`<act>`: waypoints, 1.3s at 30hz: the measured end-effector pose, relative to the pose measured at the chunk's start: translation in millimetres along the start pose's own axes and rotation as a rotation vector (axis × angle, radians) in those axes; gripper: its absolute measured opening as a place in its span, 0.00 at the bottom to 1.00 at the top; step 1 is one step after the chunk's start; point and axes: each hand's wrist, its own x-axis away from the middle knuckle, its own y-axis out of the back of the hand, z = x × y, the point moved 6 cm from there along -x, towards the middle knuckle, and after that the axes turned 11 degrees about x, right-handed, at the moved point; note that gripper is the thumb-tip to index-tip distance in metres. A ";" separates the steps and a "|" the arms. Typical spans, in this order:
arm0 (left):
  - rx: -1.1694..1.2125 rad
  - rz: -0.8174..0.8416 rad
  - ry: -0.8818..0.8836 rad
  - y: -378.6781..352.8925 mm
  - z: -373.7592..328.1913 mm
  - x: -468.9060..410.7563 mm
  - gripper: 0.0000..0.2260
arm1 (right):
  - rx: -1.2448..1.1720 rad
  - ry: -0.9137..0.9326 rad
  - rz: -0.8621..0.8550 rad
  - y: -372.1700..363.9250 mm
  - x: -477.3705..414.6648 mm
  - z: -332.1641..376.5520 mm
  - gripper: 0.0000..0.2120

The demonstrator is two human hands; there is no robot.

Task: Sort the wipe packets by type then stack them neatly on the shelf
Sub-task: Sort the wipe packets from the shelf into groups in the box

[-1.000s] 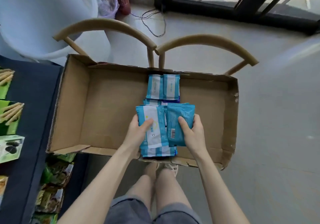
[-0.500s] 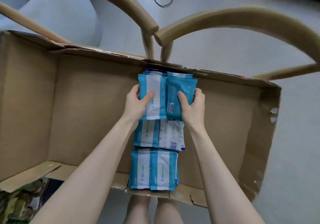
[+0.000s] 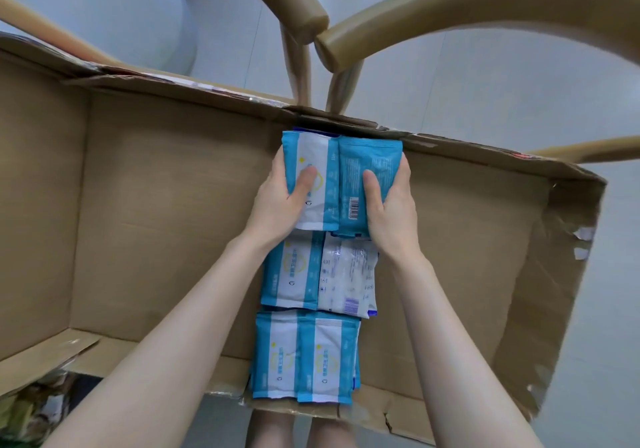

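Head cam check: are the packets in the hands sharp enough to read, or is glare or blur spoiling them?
Head view, centre: the held packets are sharp, their barcode legible, light soft, no glare. Head view, edges: wide-angle distortion bows the chair backs and the cardboard box rim; lower-left corner is blurred.

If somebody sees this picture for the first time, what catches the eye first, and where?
Two hands meet at the far wall of the open cardboard box: the left hand grips a blue-and-white wipe packet, the right hand a teal packet with a barcode, side by side. Nearer the person, a middle pair of packets and a near pair of packets lie in line in the box.
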 end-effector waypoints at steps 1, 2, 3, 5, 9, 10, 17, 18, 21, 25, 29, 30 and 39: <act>-0.022 0.002 0.019 2.5 -2.2 0.8 0.14 | 0.021 -0.004 0.017 2.7 -0.3 1.0 0.33; -0.044 0.010 0.043 5.1 -5.1 2.8 0.15 | 0.047 -0.009 0.034 5.9 0.1 1.9 0.32; -0.081 0.023 0.063 8.0 -8.8 5.1 0.16 | 0.081 -0.018 0.050 9.7 1.3 3.2 0.30; -0.194 0.052 0.069 15.2 -19.7 14.8 0.18 | 0.175 -0.014 0.060 20.6 8.0 8.6 0.28; -0.376 0.010 0.022 37.0 -45.2 57.2 0.18 | 0.378 0.092 0.050 49.2 48.8 38.0 0.25; -0.407 -0.018 0.000 43.4 -53.1 72.6 0.18 | 0.412 0.136 0.047 55.9 62.6 48.4 0.24; -0.373 -0.260 -0.164 99.1 -110.4 216.5 0.13 | 0.479 0.510 0.078 82.5 180.4 139.4 0.17; -0.354 -0.299 -0.191 109.4 -118.7 239.9 0.12 | 0.473 0.568 0.068 85.0 199.3 155.9 0.17; -0.325 -0.414 -0.258 143.8 -135.2 314.5 0.12 | 0.450 0.741 0.046 86.7 262.9 202.5 0.15; -0.293 -0.595 -0.283 196.5 -126.2 422.0 0.13 | 0.420 0.939 0.064 64.7 352.6 246.4 0.13; -0.236 -0.751 -0.229 243.1 -74.6 529.7 0.13 | 0.415 1.102 0.099 16.3 451.3 268.8 0.13; -0.233 -0.779 -0.211 253.5 -57.3 555.6 0.13 | 0.428 1.146 0.111 0.9 477.1 271.0 0.12; -0.183 -1.029 -0.118 338.9 47.6 742.2 0.17 | 0.450 1.357 0.324 -116.3 664.2 296.2 0.11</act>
